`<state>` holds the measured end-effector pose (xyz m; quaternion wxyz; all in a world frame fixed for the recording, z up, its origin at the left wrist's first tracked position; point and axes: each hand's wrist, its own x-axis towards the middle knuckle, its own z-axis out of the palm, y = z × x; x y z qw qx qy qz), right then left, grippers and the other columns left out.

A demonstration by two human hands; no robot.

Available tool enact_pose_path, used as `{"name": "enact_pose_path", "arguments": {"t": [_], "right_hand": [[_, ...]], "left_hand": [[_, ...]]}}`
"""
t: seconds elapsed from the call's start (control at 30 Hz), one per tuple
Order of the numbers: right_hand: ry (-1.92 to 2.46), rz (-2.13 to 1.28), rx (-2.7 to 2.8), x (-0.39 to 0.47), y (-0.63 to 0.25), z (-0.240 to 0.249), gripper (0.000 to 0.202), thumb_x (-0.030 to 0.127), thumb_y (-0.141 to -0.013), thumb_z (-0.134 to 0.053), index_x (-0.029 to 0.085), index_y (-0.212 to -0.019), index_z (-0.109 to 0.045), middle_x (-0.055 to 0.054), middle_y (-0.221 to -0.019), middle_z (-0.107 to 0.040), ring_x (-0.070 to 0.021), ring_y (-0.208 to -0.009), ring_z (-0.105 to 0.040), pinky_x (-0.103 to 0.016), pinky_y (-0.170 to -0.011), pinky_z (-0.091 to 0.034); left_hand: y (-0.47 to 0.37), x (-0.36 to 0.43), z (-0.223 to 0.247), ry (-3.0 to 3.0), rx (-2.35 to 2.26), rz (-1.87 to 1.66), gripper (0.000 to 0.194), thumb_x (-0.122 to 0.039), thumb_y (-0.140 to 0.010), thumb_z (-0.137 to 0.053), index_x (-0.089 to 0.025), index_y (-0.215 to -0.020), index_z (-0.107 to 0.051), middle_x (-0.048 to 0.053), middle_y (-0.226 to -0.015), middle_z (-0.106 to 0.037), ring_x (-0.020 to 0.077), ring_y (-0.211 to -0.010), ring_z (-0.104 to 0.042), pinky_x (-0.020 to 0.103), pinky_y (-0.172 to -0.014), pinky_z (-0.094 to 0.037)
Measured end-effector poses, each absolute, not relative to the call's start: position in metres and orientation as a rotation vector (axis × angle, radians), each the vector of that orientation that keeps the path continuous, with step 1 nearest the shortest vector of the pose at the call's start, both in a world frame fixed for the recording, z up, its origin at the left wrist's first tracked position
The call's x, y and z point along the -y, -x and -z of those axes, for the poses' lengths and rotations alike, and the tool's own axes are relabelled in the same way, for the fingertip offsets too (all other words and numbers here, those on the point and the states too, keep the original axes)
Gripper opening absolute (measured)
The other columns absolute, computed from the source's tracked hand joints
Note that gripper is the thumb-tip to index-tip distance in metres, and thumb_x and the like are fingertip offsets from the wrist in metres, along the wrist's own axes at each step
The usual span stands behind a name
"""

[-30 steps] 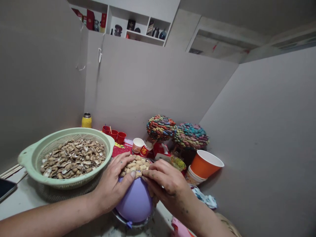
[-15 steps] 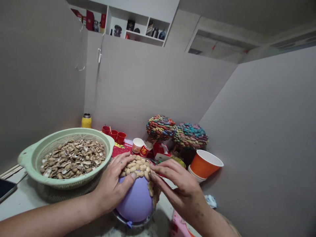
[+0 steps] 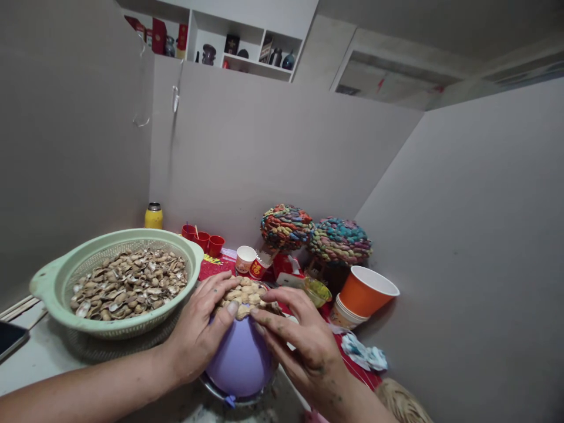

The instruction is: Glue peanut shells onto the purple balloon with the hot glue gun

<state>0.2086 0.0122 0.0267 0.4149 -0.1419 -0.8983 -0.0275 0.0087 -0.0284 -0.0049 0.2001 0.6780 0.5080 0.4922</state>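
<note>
While the left hand [image 3: 198,335] lay over the left side of a purple balloon [image 3: 240,364], thumb and fingers spread apart across the peanuts [image 3: 247,291] on its top, the right hand [image 3: 304,338] had its fingertips at their right edge; whether these pinched a peanut could not be made out. In the head view, the balloon sat in a round bowl [image 3: 210,386] on the worktop [image 3: 22,373], its knot toward the person. To the left stood a green basket [image 3: 110,332] of peanut shells [image 3: 132,282]. Beyond the right hand were an orange tub [image 3: 365,291] and a crumpled cloth [image 3: 363,352].
</note>
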Motion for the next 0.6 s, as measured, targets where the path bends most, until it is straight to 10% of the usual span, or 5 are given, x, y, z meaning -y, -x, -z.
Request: {"name": "enact_pose_path", "arguments": {"t": [0.6], "right_hand": [[0.303,0.417,2.363,0.000,-0.202,-0.025,0.020,0.015,-0.094,-0.053,0.013,-0.109,-0.066,-0.011,-0.103,-0.068,-0.0246,-0.098,-0.057,-0.041,-0.086,-0.042]], "left_hand": [[-0.010,0.031,0.002,-1.824,-1.407,-1.391,0.059,-0.057,-0.096,-0.022,-0.022,-0.126,-0.059,0.007,-0.142,-0.050,0.0257,-0.134,-0.038,0.049,-0.116,-0.024]]}}
